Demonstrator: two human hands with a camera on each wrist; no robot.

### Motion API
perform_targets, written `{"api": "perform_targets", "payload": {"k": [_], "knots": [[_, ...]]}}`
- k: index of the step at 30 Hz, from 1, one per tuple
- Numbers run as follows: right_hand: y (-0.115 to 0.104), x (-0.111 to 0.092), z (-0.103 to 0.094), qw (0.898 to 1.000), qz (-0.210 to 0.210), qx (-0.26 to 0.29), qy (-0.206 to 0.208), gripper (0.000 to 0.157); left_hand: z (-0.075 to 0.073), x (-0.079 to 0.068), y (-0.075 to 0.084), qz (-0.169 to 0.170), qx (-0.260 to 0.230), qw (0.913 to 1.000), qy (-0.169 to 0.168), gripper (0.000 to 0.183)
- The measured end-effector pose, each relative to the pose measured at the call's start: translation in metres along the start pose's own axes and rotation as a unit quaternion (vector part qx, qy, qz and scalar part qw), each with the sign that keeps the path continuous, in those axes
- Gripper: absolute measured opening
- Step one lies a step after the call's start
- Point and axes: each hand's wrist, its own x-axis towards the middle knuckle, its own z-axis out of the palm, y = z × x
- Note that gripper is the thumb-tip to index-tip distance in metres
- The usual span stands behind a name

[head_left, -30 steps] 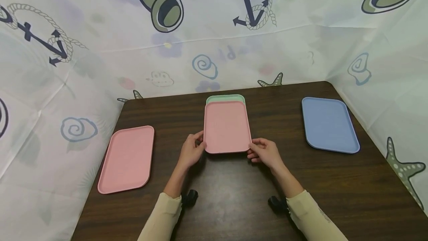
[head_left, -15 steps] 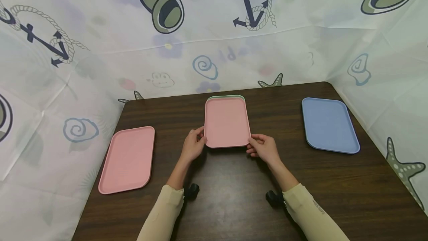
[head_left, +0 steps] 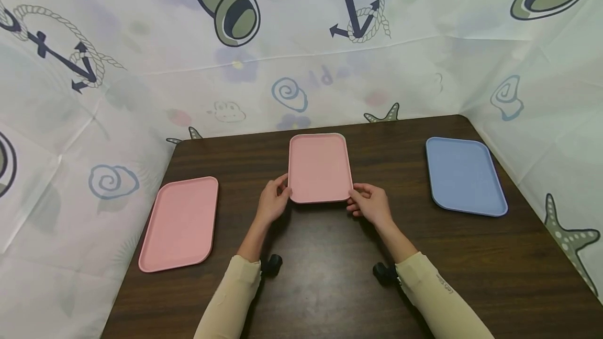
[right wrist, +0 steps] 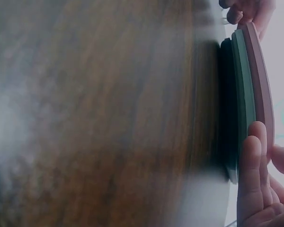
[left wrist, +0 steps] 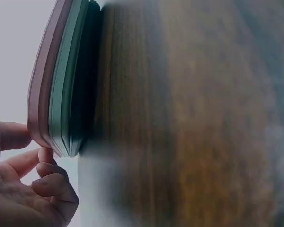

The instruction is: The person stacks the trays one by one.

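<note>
A pink rectangular tray (head_left: 320, 169) lies at the far middle of the table, directly over a stack that it hides in the head view. My left hand (head_left: 272, 201) pinches its near left corner, thumb at the rim and fingers beneath. At the near right corner my right hand (head_left: 373, 204) holds it the same way, thumb on the top edge and fingers against the side. From the left wrist, green tray edges (left wrist: 64, 94) show right under the pink one, with a dark layer below them. The right wrist view shows this same layering, pink above green (right wrist: 244, 80).
Another pink tray (head_left: 181, 224) rests on the left side of the dark wooden table (head_left: 325, 276). A blue tray (head_left: 465, 176) lies at the right. Patterned white cloth (head_left: 188, 93) hangs behind the table and along both sides.
The pink tray has slid away from me, with both hands on it. The green tray behind it was partly visible earlier and is now covered in the head view.
</note>
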Motion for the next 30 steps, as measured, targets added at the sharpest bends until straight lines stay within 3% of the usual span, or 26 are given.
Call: {"api": "perform_targets", "payload": {"k": [6,14,30], "knots": [[0.001,0.003,0.0007,1.0,-0.009,-0.011,0.008,0.038,0.001,0.0021,-0.0009,-0.011,0.006,0.9999,-0.005,0.043],[0.002,0.0062,0.0017,1.0,-0.009,-0.018,0.006,0.039,0.0013,0.0016,-0.0017,-0.057,-0.012,0.9977,-0.035,0.043],[0.0024,0.004,-0.0002,0.999,0.004,-0.045,0.004,0.038,0.0021,-0.0022,-0.0074,-0.073,-0.021,0.9963,-0.039,0.04]]}}
